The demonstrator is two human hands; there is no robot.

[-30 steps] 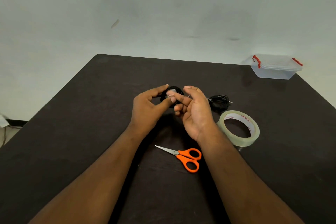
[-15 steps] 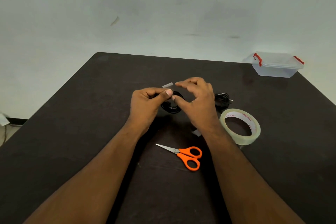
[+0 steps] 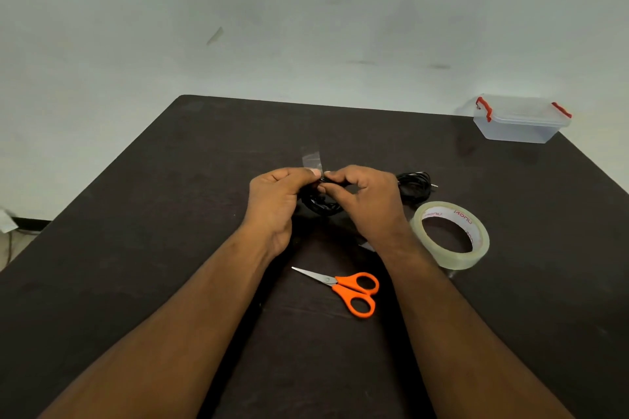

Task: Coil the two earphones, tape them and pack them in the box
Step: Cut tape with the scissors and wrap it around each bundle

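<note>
Matte dark surface. Left hand and right hand pinching black coiled earphone, mostly hidden between them; clear tape strip upright above. Second earphone beyond right hand.

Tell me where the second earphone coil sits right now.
The second earphone coil lies on the table, just right of the right hand and behind the tape roll.
</note>
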